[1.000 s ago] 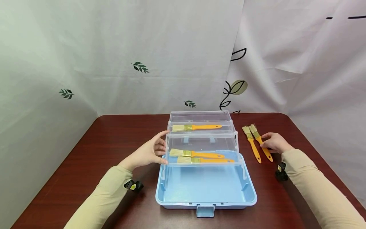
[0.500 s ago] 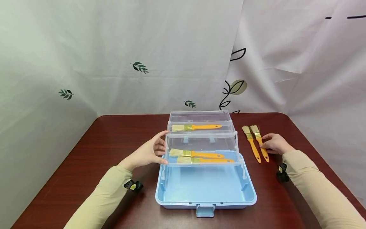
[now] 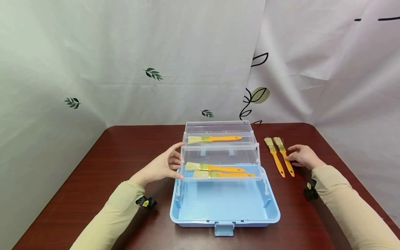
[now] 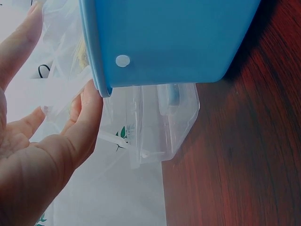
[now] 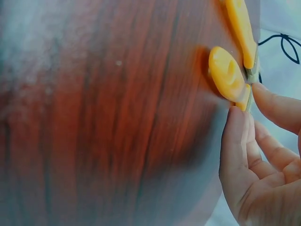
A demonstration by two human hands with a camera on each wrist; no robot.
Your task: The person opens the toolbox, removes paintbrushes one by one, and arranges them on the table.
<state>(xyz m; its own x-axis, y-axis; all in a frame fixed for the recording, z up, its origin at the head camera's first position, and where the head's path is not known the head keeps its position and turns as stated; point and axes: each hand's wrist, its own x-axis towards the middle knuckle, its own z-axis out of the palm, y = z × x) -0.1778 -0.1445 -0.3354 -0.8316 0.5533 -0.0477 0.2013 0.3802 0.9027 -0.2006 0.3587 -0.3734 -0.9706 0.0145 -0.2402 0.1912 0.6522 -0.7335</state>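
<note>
A light blue toolbox [image 3: 225,205] stands open on the table, its clear stepped trays raised at the back. My left hand [image 3: 160,166] holds the left end of the lower clear tray [image 3: 218,154], thumb at its front corner and index finger at its back corner. Two yellow-handled paintbrushes [image 3: 226,169] lie in that tray, and one paintbrush [image 3: 215,139] in the tray above. On the right, my right hand [image 3: 303,158] has its fingertips right at the handle of a paintbrush [image 3: 288,165]. Another paintbrush [image 3: 277,161] lies parallel, just left of it.
The dark red-brown table [image 3: 131,146] runs back to a white curtain [image 3: 187,69] with leaf prints. A blue latch [image 3: 224,229] hangs at the box's front. The clear lid [image 3: 218,126] stands behind the trays.
The right-hand paintbrush has swung from a slant to lie nearly parallel with its neighbour. My right hand has drawn slightly to the right. My left hand has stayed in place.
</note>
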